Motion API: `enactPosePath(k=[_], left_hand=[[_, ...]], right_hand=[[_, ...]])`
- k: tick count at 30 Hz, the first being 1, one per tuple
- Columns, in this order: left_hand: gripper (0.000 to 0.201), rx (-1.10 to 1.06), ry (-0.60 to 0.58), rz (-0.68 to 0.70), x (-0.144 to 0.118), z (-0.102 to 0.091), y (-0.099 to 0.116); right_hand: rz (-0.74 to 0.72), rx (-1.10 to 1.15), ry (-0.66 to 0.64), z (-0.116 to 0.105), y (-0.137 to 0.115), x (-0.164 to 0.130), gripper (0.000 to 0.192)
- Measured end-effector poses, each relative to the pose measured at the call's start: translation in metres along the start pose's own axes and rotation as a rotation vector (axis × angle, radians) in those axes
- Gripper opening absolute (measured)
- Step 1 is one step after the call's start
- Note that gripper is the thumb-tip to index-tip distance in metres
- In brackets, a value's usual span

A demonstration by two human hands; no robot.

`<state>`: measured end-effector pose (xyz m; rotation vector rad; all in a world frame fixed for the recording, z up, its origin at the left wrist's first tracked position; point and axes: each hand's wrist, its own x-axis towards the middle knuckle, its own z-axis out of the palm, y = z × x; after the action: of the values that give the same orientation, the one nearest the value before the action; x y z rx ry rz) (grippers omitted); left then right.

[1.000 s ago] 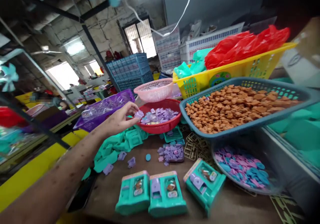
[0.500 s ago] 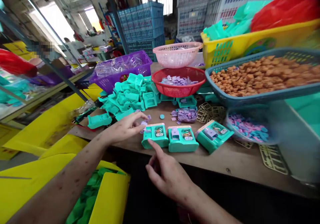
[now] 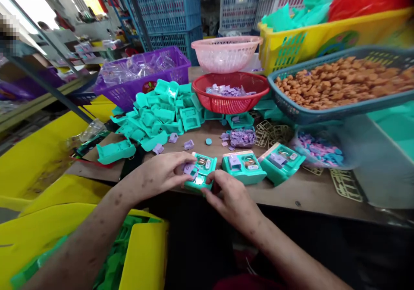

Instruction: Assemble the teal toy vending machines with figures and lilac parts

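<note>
My left hand [image 3: 166, 170] pinches a small lilac plastic piece [image 3: 191, 170] against the left side of a teal plastic toy housing [image 3: 207, 163] at the table's front edge. With curled fingers, my right hand [image 3: 230, 190] grips the near right corner of that housing. Part of it is hidden by my fingers. Just to the right stand two similar teal housings, one in the middle [image 3: 247, 176] and one turned at an angle [image 3: 284, 173], each with a lilac piece fitted. Several loose lilac pieces [image 3: 189, 144] lie beyond my left hand.
Teal shells [image 3: 164, 115] are heaped at the back left, before a purple basket [image 3: 113, 89]. Behind are a red basket [image 3: 229, 105] and a pink one [image 3: 226, 57]. A blue-grey basket [image 3: 310, 115] of brown pieces stands right. A yellow box [image 3: 145, 255] is below left.
My left hand has brought a lilac piece onto the left housing. My right hand has closed on that housing's corner, which now sits further from the middle one. The view has shifted.
</note>
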<state>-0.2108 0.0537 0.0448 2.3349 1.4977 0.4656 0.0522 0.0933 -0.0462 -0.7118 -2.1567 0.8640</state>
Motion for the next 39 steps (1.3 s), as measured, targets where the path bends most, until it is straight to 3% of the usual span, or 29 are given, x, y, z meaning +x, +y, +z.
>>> enactPosePath(k=[3, 6, 9, 14, 21, 30, 39], left_hand=[[0.032, 0.084, 0.068, 0.089, 0.002, 0.009, 0.003], [0.033, 0.097, 0.121, 0.124, -0.001, 0.022, 0.002], [0.037, 0.07, 0.158, 0.107, -0.01, 0.034, -0.001], [0.038, 0.021, 0.186, 0.079, -0.023, 0.045, 0.002], [0.036, 0.002, 0.311, 0.002, -0.025, 0.06, 0.01], [0.03, 0.014, 0.327, -0.128, -0.03, 0.063, 0.017], [0.033, -0.038, 0.21, -0.126, -0.024, 0.053, 0.018]], right_hand=[[0.01, -0.013, -0.003, -0.005, -0.001, 0.003, 0.014], [0.05, 0.014, -0.061, -0.004, -0.003, 0.005, 0.027], [0.091, 0.068, -0.114, 0.001, -0.003, 0.005, 0.039], [0.1, 0.091, -0.13, 0.004, 0.001, 0.004, 0.041], [0.124, 0.116, -0.153, 0.004, 0.004, 0.001, 0.046], [0.124, 0.129, -0.2, 0.0, 0.005, 0.005, 0.045], [0.145, 0.132, -0.186, 0.001, 0.003, 0.006, 0.046]])
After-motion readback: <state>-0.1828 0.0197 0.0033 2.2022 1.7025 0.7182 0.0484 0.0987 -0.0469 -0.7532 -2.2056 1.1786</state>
